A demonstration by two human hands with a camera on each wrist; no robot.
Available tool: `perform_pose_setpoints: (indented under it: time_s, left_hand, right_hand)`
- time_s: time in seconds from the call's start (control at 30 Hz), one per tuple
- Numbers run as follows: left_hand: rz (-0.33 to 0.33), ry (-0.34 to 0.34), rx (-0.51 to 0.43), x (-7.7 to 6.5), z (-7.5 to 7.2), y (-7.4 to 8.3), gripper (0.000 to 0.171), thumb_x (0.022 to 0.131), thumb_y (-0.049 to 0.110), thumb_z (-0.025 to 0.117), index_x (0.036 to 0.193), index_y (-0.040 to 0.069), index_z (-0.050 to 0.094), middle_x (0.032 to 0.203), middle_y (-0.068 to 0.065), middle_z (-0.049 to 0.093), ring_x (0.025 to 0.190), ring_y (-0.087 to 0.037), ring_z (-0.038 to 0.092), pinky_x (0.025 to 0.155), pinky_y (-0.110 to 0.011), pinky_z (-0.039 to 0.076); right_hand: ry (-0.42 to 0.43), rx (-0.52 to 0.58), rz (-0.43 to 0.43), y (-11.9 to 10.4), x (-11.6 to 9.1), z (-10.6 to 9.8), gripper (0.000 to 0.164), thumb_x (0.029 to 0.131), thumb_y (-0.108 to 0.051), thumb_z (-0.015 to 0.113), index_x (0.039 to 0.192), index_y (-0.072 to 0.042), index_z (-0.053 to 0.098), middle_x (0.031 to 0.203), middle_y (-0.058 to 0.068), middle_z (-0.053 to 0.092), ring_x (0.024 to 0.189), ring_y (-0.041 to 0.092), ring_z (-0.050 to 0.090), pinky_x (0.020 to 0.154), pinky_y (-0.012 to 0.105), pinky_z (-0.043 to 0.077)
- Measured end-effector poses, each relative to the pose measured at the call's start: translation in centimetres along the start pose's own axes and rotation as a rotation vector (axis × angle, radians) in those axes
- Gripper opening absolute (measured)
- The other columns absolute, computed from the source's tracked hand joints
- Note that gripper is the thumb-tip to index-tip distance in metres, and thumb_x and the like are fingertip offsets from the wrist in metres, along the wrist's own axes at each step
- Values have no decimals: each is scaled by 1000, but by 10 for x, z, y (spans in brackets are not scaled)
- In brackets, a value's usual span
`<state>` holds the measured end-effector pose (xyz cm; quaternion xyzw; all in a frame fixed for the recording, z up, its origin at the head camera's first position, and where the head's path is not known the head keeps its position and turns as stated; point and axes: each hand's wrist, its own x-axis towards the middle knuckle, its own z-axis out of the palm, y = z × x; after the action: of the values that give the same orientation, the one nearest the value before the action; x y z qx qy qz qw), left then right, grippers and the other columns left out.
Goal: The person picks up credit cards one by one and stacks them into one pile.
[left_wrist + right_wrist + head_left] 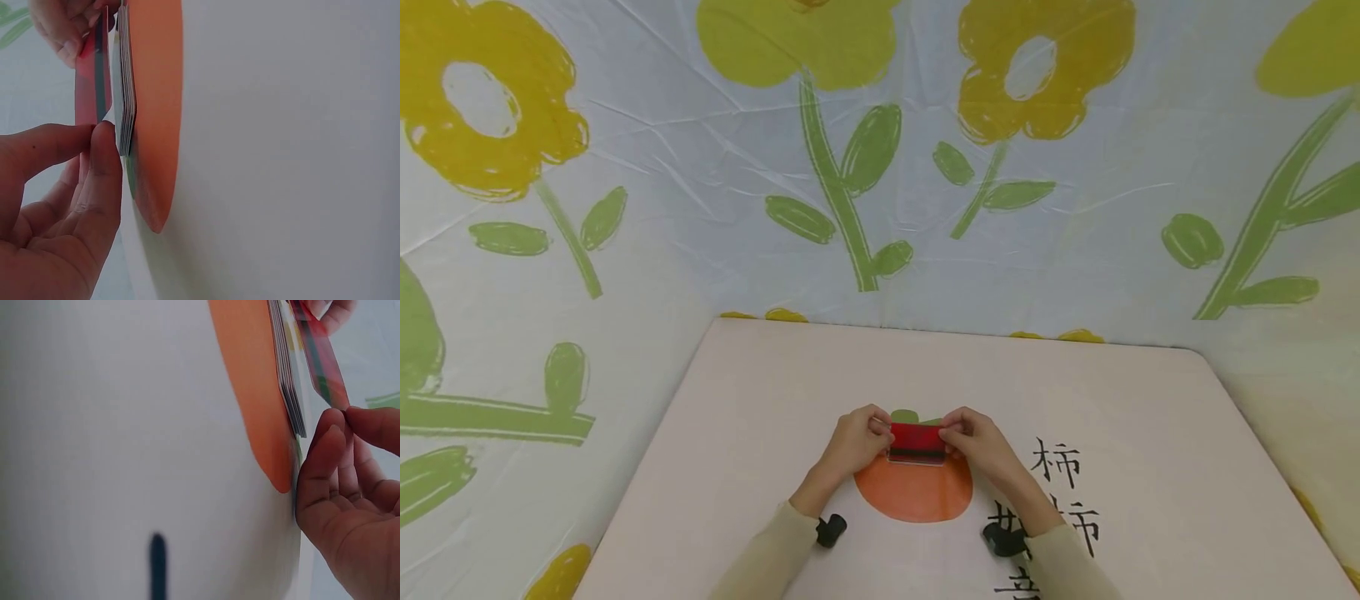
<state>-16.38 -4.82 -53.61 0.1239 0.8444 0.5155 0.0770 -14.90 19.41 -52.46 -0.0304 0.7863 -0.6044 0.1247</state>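
A red, partly see-through card (pixel 917 435) with a dark stripe is held level between both hands. My left hand (pixel 859 435) pinches its left end between thumb and fingers. At the opposite end, my right hand (pixel 979 440) pinches it in the same way. Both wrist views show a stack of thin cards (pixel 125 94) on the table, just under the red card and apart from it. From above, the red card hides most of this stack. Neither hand touches the stack in these views.
Beneath the stack, the pale table mat (pixel 760 400) bears a printed orange persimmon (pixel 913 498). Black printed characters (pixel 1057 463) lie to the right, partly under the right forearm. Flower-patterned cloth (pixel 715 167) hangs behind and beside the table. Each wrist wears a black device (pixel 831 531).
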Motion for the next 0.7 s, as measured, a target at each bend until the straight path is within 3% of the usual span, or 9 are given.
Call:
perform_pose_setpoints:
  time_s: [0.7]
  left_hand:
    - [11, 32, 172, 3, 1, 2, 14, 85, 6, 72, 98, 7, 69, 78, 6, 69, 75, -9, 65, 70, -31, 53]
  right_hand:
    - [47, -119, 48, 0, 5, 4, 13, 94, -7, 68, 103, -1, 62, 81, 7, 61, 71, 22, 59, 66, 32, 54]
